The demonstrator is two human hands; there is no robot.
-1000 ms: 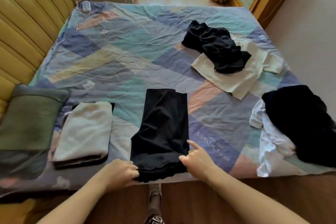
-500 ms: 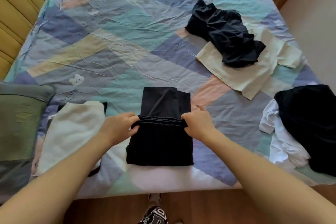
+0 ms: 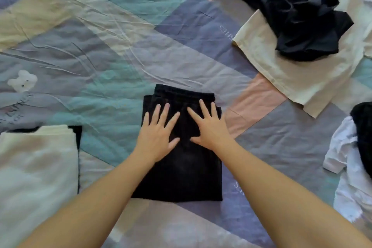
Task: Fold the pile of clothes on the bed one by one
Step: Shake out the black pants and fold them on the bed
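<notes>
Black folded garment (image 3: 181, 167) under flat open left hand (image 3: 158, 137) and right hand (image 3: 209, 129), gripping nothing; pressing fold; next likely stack beside cream folded garment (image 3: 38, 167).

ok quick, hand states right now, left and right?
Left hand: open, fingers spread, pressing flat on the folded black fabric garment.
Right hand: open, fingers spread, pressing flat on the same garment.

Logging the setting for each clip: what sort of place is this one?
Most likely a home bedroom. A patchwork bedsheet with a little bear print covers the whole surface, and loose clothes lie on it, such as a crumpled dark garment on a cream shirt. Both hands press a folded black garment flat.
</notes>
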